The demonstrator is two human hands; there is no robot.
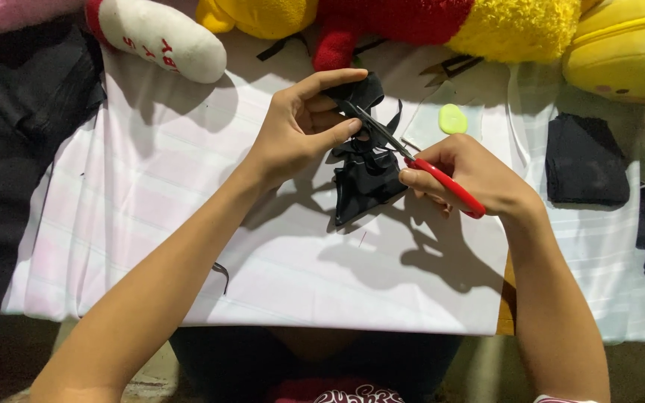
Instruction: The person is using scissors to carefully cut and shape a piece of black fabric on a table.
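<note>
A person sits at a counter (151, 224) covered with a pale pink-and-white striped cloth, both bare hands raised over its middle. The left hand (300, 123) pinches the upper part of a small, limp piece of black fabric (367, 175), with the forefinger stretched over the top and the thumb pressed in from below. The fabric hangs down and to the right of that grip, its long axis running from the pinched top toward a ragged lower corner near the counter.

The right hand (472, 175) closes around the red plastic handles of a pair of scissors (412, 160). The dark blades point up and to the left from this grip, straight toward the left fingertips, and they cross the fabric just below the pinch. The blades look slightly parted, with cloth between them.

Beyond both hands, along the far edge, lie plush toys: a yellow and red stuffed toy (412, 22) and a white plush foot (162, 37). To the right of the scissor hand sit a small pale green oval piece (453, 118) and a folded square of black cloth (585, 160).
</note>
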